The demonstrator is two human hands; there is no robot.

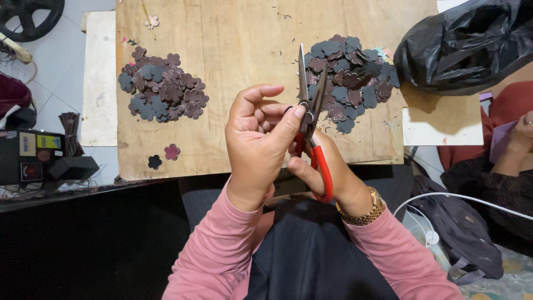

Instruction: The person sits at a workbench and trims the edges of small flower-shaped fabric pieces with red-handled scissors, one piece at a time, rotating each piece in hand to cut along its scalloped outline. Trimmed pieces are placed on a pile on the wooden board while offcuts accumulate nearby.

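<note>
Scissors [308, 105] with red handles sit clenched in my right hand [327, 175], blades up at 12 o'clock. Left hand [258, 141] pinches a small dark flower cutout [305, 105] between them; I'd guess it's light, thin and bendy, best held by an edge. Cutout piles [162, 91] at 10 and 2 o'clock [351, 78], black bag [466, 44] beyond; nothing's in the way.

A black plastic bag [465, 44] sits right of the board; a black wheel [30, 16] lies top left.

Both hands meet, left hand [258, 147] pinching, right hand [327, 172] gripping.
</note>
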